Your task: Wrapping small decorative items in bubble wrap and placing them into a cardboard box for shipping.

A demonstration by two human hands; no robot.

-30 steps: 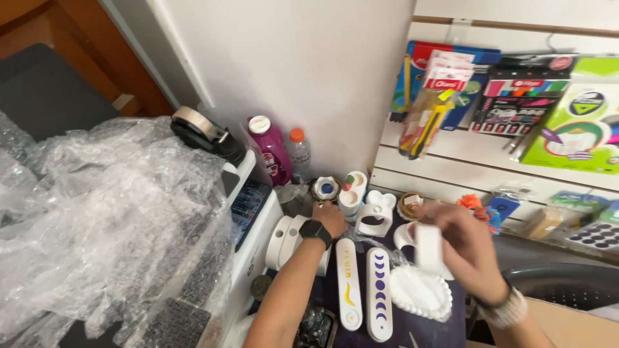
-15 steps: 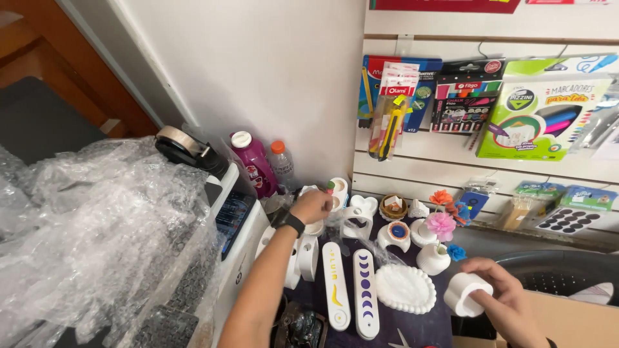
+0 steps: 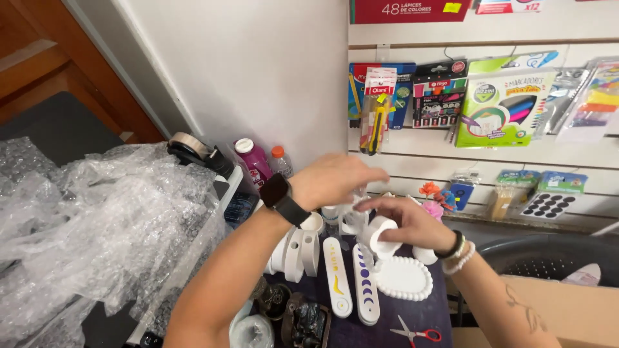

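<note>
At the centre of the frame, your right hand (image 3: 412,222) has its grip closed around a small white cylindrical cup (image 3: 380,237), fingers wrapped over its top and side. Just above and left of it, your left hand (image 3: 335,180), with a black smartwatch (image 3: 282,198) on the wrist, hovers blurred over a cluster of small white ceramic pieces (image 3: 351,219); you cannot tell how far its grip is open or whether it has hold of anything. Directly below the cup, a white oval scalloped tray (image 3: 404,278) lies on the dark purple tabletop (image 3: 393,319). Left of the tray lie two long white oval holders (image 3: 351,287) side by side, and red-handled scissors (image 3: 419,334) sit at the lower edge. Crumpled clear bubble wrap (image 3: 97,225) fills the left of the frame. On the slatted wall at upper right hang packets of coloured markers (image 3: 438,93).
</note>
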